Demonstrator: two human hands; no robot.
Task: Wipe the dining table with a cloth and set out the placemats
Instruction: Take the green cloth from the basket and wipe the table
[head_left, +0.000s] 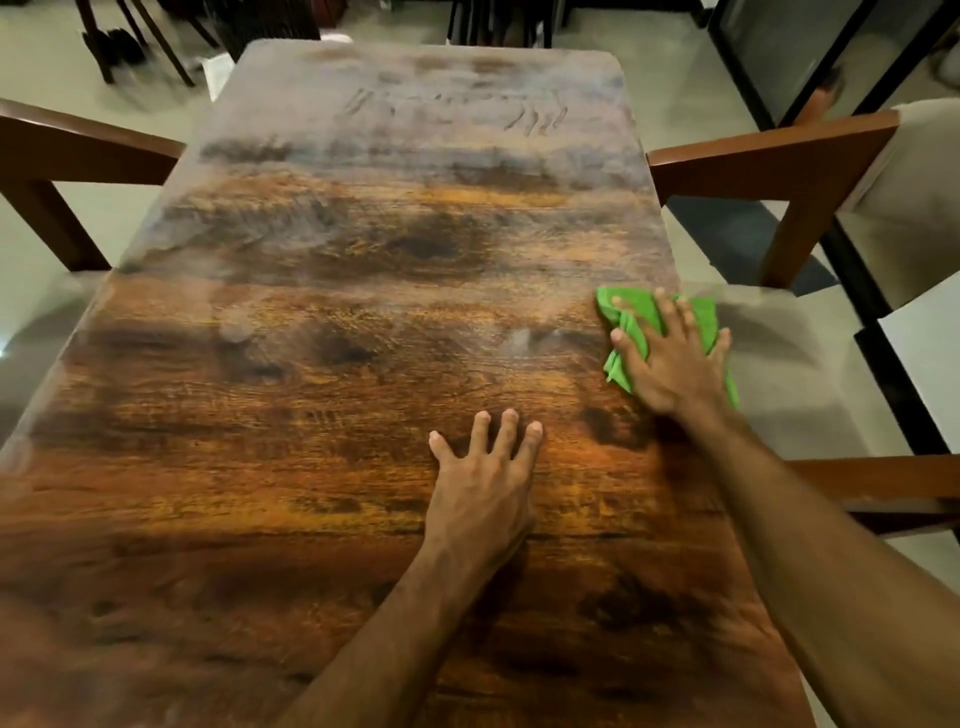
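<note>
Wiping step; right hand (672, 364) pressed flat on crumpled green cloth (626, 314), frame right; left hand (485, 483) lay flat, empty; hazy upper brown wooden counter (415, 145) probably needed wiping next.

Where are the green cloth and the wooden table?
green cloth (618, 371), head view, its free lower corner.
brown wooden dining table (337, 364), head view, bare top.

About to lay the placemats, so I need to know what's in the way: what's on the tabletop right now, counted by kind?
Green cloth: 1
Hands: 2 (left hand, right hand)
Total: 3
</note>
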